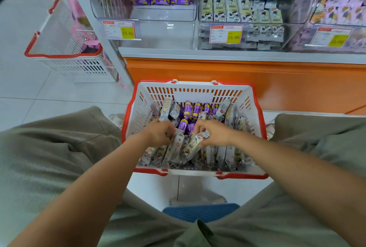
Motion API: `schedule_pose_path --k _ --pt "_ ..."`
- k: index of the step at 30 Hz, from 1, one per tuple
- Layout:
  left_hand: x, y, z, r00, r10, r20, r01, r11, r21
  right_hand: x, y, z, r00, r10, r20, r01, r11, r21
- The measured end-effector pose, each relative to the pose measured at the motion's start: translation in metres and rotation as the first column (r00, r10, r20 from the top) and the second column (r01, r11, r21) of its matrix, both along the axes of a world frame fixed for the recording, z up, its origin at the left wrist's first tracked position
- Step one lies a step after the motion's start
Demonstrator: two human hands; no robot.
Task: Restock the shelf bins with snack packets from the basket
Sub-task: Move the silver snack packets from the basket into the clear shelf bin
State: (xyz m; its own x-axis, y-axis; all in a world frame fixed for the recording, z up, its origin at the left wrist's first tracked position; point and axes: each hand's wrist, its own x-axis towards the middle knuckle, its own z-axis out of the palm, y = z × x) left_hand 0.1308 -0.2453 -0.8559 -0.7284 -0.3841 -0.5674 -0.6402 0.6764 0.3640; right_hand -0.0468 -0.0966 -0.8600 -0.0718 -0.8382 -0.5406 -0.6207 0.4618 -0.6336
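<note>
Gathering step, by judgement: left hand [158,133] and right hand [214,135] were both down in the basket [195,96], which stood on the floor between the knees; fingers [200,128] of each were curled round pale snack packets [195,143], the right pinching one tilted packet near its top; purple packets [188,108] lay just beyond both hands, untouched; nothing was yet lifted; next move called for raising the handful clear and carrying it to the pale-packet shelf bin [247,26] above.

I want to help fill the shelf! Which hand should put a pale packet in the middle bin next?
Right, probably. The right hand grips a pale packet, and the middle bin holding the same kind sits up on that side. The left hand digs among packets in the basket.
</note>
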Motion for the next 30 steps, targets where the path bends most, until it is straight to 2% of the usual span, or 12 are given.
schedule_pose_path --k 3,9,12,16,18,21,23,26,28,30 --pt "-0.003 0.006 -0.002 0.999 -0.020 0.043 0.021 0.999 -0.030 -0.012 -0.001 0.004 0.994 -0.100 0.047 0.100 0.995 0.004" --pt "-0.010 0.024 -0.004 0.980 -0.156 0.121 0.173 0.974 -0.145 -0.028 0.003 0.013 0.976 -0.216 0.032 0.215 0.976 0.036" --pt "-0.015 0.031 -0.005 0.980 -0.172 0.096 0.188 0.960 -0.207 -0.031 0.007 0.012 0.971 -0.236 0.049 0.231 0.970 0.081" --pt "-0.022 0.037 -0.010 0.986 -0.168 0.012 0.168 0.968 -0.188 -0.030 0.010 0.008 0.956 -0.264 0.130 0.248 0.961 0.125" --pt "-0.025 0.039 -0.012 0.992 -0.118 -0.046 0.111 0.986 -0.123 -0.027 0.011 0.007 0.950 -0.281 0.137 0.268 0.957 0.111" --pt "-0.025 0.037 -0.011 0.983 0.107 -0.149 -0.104 0.994 0.030 -0.026 0.009 0.010 0.938 -0.326 0.117 0.323 0.945 0.045" --pt "-0.027 0.032 -0.005 0.927 0.311 -0.208 -0.266 0.939 0.219 -0.029 0.005 0.016 0.924 -0.363 0.123 0.365 0.931 0.010" --pt "-0.033 0.026 0.002 0.824 0.527 -0.208 -0.404 0.804 0.435 -0.034 0.000 0.028 0.868 -0.460 0.187 0.466 0.885 0.015" --pt "-0.040 0.022 0.003 0.759 0.613 -0.220 -0.420 0.718 0.555 -0.037 -0.004 0.033 0.800 -0.516 0.306 0.529 0.847 0.044" --pt "-0.046 0.025 0.011 0.742 0.628 -0.234 -0.389 0.687 0.614 -0.039 -0.007 0.035 0.724 -0.559 0.404 0.574 0.813 0.096"
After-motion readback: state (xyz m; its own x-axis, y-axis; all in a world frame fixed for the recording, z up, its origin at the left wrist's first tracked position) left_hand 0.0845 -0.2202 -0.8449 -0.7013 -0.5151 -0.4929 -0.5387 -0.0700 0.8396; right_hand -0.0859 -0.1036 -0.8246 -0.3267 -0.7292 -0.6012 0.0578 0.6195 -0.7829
